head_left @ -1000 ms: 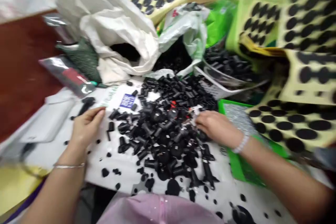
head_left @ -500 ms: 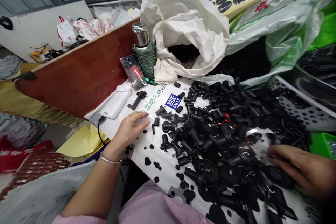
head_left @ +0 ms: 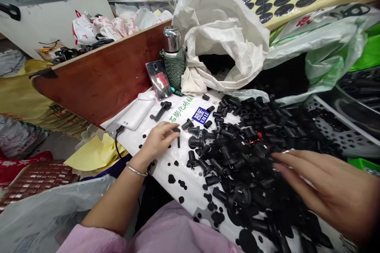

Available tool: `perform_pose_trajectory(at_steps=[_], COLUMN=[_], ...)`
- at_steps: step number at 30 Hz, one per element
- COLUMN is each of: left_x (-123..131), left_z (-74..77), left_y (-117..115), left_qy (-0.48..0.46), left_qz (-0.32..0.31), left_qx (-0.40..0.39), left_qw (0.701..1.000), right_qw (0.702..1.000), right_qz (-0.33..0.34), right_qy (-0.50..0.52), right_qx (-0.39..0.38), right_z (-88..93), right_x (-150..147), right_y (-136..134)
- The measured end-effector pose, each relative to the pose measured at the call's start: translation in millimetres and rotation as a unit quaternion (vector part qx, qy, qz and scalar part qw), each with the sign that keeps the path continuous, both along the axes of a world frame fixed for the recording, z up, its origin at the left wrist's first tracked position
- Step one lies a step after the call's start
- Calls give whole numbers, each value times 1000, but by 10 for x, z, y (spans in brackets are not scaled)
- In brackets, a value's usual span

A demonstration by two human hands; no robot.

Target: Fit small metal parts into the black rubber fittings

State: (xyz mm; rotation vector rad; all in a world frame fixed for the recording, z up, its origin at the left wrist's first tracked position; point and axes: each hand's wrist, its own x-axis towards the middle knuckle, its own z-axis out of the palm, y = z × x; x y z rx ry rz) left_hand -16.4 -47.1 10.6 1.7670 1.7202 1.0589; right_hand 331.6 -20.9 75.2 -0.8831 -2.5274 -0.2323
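My left hand (head_left: 160,140) is above the white sheet, its thumb and index finger closed round a small black cylindrical cap (head_left: 177,129). Just below these fingertips lies a thin black ridged piece (head_left: 179,142). Over the right part of a big heap of black plastic parts (head_left: 228,156) hovers my right hand (head_left: 326,185), slightly blurred. Its fingers are stretched out to the left, with thumb and index finger apart and nothing clearly between them. The heap mixes short tubes, flanged sockets and flat discs. Part of it is hidden beneath my right hand.
A black crank-shaped piece (head_left: 160,110), a white power bank (head_left: 135,114) with a cable, a phone (head_left: 158,80) and a steel flask (head_left: 172,39) occupy the left back. Behind the heap stand an open white sack (head_left: 219,27) and a grey perforated basket (head_left: 350,130).
My left hand has come onto the small black cap, which lay apart from it before. My right hand has shifted left and inward over the heap. The view has turned slightly left.
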Motion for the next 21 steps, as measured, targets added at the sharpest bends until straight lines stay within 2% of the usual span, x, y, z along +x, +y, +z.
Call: perform_pose_trajectory(at_steps=[2,5,7,10,13,15,18,21], left_x=[-80,-174,-210,-223,-202,-184,-169,-157], left_z=[32,106,140,141,122,117,105,72], left_y=[-57,-195,-310,-479,-599,-642,-664,-659], left_qy=[-48,-105,-125,-129,-109,-86,-48,-6], left_qz=[49,84,88,77,47,25,5,-5], left_qx=[10,8,7,16,37,51,65,69], left_qw=[998,991,988,989,992,995,997,998], right_qw=[996,990,974,965,959,957,960,969], right_qz=[75,100,105,115,117,119,114,92], right_qy=[-18,-97,-187,-223,-245,-249,-229,-179], right_qx=[31,-28,-68,-72,-82,-92,-115,-141], right_z=[130,159,63,-160,-334,-373,-301,-116], right_x=[-458,-1188,-1600,-2007,-2183,-2213,-2164,-2017], right_y=[-28,-50,-40,1,28,32,36,26])
